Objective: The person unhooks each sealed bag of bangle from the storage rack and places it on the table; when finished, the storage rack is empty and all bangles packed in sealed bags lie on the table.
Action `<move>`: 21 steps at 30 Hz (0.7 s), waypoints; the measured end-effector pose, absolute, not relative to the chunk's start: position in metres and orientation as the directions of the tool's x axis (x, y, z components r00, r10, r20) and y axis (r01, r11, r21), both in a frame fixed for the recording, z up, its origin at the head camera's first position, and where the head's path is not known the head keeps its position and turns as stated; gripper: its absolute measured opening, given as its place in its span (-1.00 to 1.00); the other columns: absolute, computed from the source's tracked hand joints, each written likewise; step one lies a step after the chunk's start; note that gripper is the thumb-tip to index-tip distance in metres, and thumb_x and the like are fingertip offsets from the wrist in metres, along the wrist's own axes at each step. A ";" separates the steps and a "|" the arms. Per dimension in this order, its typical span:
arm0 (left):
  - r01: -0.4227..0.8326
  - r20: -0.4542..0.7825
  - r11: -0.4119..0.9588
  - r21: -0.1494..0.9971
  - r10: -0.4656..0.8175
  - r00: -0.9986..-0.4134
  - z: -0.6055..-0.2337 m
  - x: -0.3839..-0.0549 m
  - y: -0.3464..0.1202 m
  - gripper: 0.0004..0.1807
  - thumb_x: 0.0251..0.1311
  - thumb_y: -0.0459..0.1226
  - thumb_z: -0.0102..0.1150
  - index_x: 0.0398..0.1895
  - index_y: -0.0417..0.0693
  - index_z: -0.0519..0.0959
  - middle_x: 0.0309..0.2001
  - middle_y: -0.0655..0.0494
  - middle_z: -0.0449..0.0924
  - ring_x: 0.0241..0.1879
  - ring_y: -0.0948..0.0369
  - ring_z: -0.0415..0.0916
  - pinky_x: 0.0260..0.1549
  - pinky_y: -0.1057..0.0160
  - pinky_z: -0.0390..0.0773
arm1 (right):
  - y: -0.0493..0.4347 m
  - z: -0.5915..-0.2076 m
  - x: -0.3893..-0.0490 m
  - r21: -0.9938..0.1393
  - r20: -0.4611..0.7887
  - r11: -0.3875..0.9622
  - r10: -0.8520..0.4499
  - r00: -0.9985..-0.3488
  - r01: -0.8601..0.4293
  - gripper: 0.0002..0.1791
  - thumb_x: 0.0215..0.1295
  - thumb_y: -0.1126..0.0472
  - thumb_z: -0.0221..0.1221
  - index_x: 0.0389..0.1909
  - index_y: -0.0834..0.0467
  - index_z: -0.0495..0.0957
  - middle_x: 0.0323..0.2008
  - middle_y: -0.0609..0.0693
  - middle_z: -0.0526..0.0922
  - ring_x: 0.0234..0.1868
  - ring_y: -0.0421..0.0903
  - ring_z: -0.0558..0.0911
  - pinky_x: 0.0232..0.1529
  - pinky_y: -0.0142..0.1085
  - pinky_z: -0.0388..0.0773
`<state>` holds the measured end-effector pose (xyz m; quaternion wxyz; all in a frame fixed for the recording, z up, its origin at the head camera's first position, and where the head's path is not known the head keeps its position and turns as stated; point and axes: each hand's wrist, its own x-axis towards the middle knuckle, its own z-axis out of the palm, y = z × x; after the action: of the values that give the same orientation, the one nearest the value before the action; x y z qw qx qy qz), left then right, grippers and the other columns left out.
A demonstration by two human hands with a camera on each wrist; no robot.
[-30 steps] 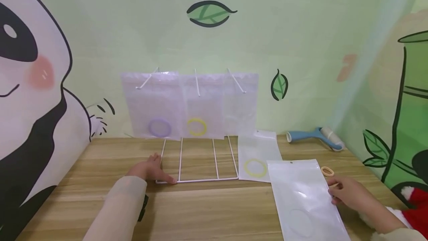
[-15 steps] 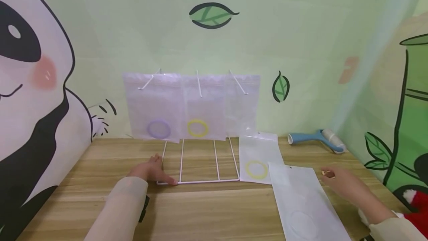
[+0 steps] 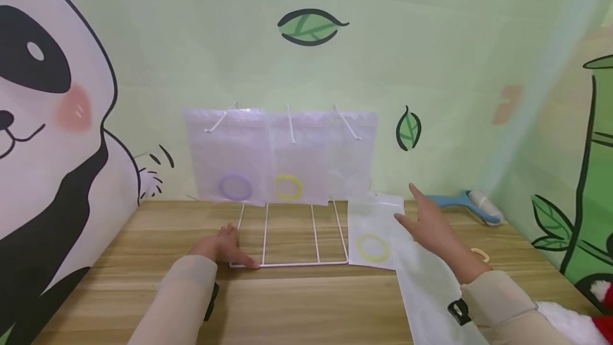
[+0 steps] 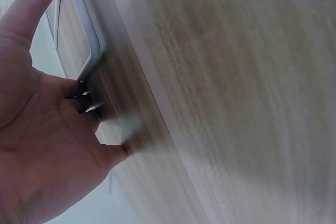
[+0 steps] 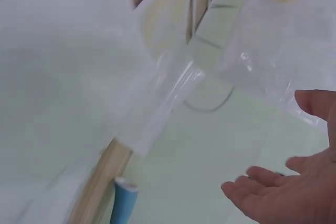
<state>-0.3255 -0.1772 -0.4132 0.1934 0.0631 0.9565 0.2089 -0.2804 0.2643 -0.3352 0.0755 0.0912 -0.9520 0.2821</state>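
My left hand (image 3: 217,246) rests on the front left corner of a white wire rack (image 3: 306,264), thumb along its front wire and fingers spread. Three translucent bags hang on the rack's hooks: one with a purple ring (image 3: 225,153), one with a yellow ring (image 3: 299,156) and an overlapping one at right (image 3: 351,161). My right hand (image 3: 433,233) hovers empty above the table bags, index finger and thumb apart; its palm (image 5: 299,187) shows in the right wrist view. Below lie a white bag with a yellow ring (image 3: 359,222) and a nearer white bag (image 3: 423,297), partly hidden by the arm.
A blue-handled lint roller (image 3: 486,206) lies at the back right. A small orange loop (image 3: 480,254) sits on the wooden table (image 3: 325,307) beside my right forearm. Red and white plush (image 3: 570,313) is at the right edge. A printed backdrop (image 3: 306,73) stands behind the rack.
My right hand has left the near bag's right edge, passed over the orange loop and moved up and left, its fingers extending. The left hand stays on the rack. The head view shifts slightly.
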 end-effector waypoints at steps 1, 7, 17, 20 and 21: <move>0.038 -0.342 0.904 0.427 0.200 -0.918 -0.413 -0.325 -0.177 0.47 -0.16 0.31 0.44 0.48 -0.54 -0.14 0.50 -0.48 -0.25 0.51 -0.27 -0.28 0.43 -0.21 -0.10 | 0.258 -0.334 -0.284 -0.535 0.205 0.816 -0.124 -0.971 -0.218 -0.07 0.44 0.08 0.14 0.53 0.40 -0.21 0.44 0.52 0.00 0.42 0.46 0.05 0.35 0.31 0.06; 0.005 -0.352 0.907 0.422 0.170 -0.920 -0.422 -0.334 -0.179 0.54 -0.27 0.37 0.45 0.51 -0.47 -0.14 0.52 -0.42 -0.26 0.52 -0.24 -0.28 0.43 -0.21 -0.09 | 0.233 -0.324 -0.314 -0.680 0.199 0.716 -0.026 -0.980 -0.157 -0.02 0.47 0.04 0.10 0.56 0.26 -0.38 0.52 0.39 -0.09 0.49 0.34 0.00 0.40 0.25 0.03; 0.019 -0.346 0.916 0.400 0.170 -0.923 -0.439 -0.347 -0.184 0.58 -0.36 0.42 0.44 0.51 -0.45 -0.12 0.53 -0.40 -0.23 0.52 -0.24 -0.26 0.43 -0.20 -0.06 | 0.203 -0.310 -0.352 -0.795 0.119 0.600 0.017 -0.993 -0.085 -0.02 0.53 -0.05 -0.03 0.54 0.19 -0.53 0.56 0.28 -0.23 0.53 0.26 -0.07 0.47 0.13 -0.06; 0.028 -0.343 0.918 0.396 0.176 -0.923 -0.439 -0.349 -0.185 0.59 -0.37 0.43 0.43 0.51 -0.47 -0.11 0.53 -0.40 -0.23 0.52 -0.24 -0.26 0.43 -0.18 -0.08 | 0.196 -0.312 -0.355 -0.768 0.123 0.635 0.024 -0.992 -0.080 -0.01 0.53 -0.06 -0.03 0.54 0.17 -0.57 0.54 0.29 -0.05 0.49 0.25 0.10 0.43 0.11 0.09; 0.028 -0.342 0.917 0.398 0.176 -0.923 -0.440 -0.350 -0.186 0.60 -0.38 0.43 0.44 0.50 -0.47 -0.11 0.53 -0.41 -0.22 0.51 -0.24 -0.26 0.43 -0.18 -0.08 | 0.193 -0.314 -0.355 -0.757 0.133 0.648 0.033 -0.991 -0.080 -0.03 0.53 -0.06 -0.03 0.55 0.17 -0.52 0.51 0.29 0.06 0.46 0.24 0.18 0.40 0.11 0.17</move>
<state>-0.3496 -0.1856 -0.4397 0.1887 0.0533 0.9607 0.1965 -0.3551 0.1932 -0.3138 0.0676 0.0129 -0.9053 0.4192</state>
